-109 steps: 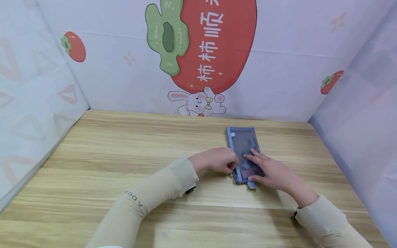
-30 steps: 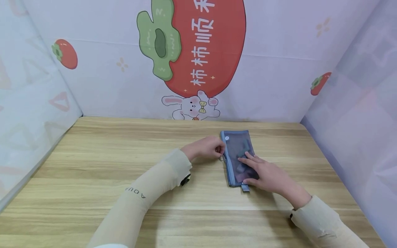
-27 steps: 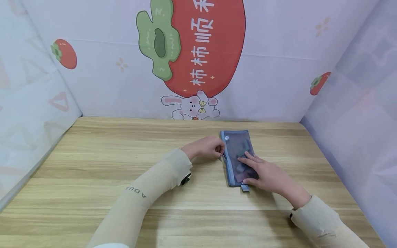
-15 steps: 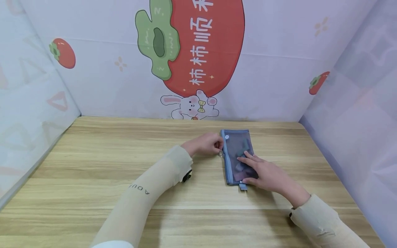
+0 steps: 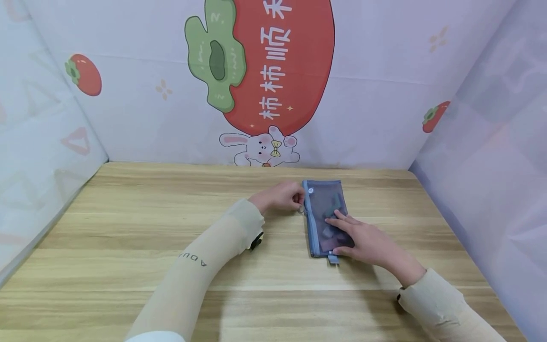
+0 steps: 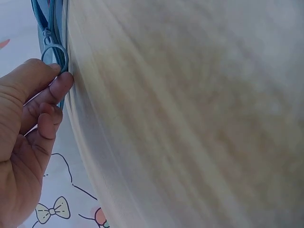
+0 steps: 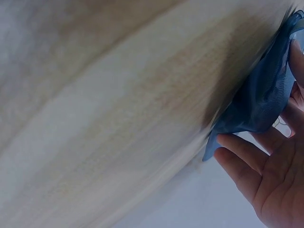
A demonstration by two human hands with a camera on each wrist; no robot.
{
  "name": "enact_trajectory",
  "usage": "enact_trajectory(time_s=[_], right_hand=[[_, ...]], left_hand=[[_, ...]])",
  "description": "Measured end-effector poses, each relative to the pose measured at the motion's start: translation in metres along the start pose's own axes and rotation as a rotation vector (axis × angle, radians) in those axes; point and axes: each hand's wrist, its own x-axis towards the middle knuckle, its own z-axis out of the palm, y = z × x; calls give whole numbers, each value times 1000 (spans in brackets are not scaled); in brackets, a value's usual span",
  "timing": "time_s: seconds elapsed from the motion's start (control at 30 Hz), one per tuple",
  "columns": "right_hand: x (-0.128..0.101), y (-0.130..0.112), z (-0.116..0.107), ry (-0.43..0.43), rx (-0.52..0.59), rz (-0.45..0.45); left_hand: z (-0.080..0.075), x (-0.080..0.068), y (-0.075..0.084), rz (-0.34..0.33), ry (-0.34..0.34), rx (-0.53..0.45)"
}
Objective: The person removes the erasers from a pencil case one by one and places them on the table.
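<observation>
Light: bright, even and soft in the head view.
Shadows: faint ones lay under both sleeves on the worktop (image 5: 128,228).
Wrist views: wood grain smeared, perhaps by motion.
Edges: walls bowed slightly.

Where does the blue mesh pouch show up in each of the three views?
Head: the blue mesh pouch lies right of centre on the wooden table, the right hand flat on it.
Left wrist: only its zip edge, top left corner, with the zipper ring at the left hand fingertips.
Right wrist: right edge, above the right hand.
Shared landmark: the wooden table.
</observation>
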Motion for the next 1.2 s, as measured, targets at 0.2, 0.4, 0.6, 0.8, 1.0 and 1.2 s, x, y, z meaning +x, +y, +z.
enact_trajectory(time_s=[0.2,0.4,0.6,0.8,1.0,1.2], right_hand=[[-1,1,0,3,0,-4],[-2,1,1,4,13,-5],[-4,-1,0,4,11,-5],[-4,-1,-1,7,10,-9],[-3,1,-3,-9,15,-27],[-1,4,2,4,20,-33]], left_hand=[[-2,3,-5,-17,26,10],[-5,3,-8,-46,47,-4],[-5,4,-13,-58,70,0],[-7,6,-15,-67,92,9],[-15,5,-12,-131,110,-14],[-18,8,-12,-144,121,-3]])
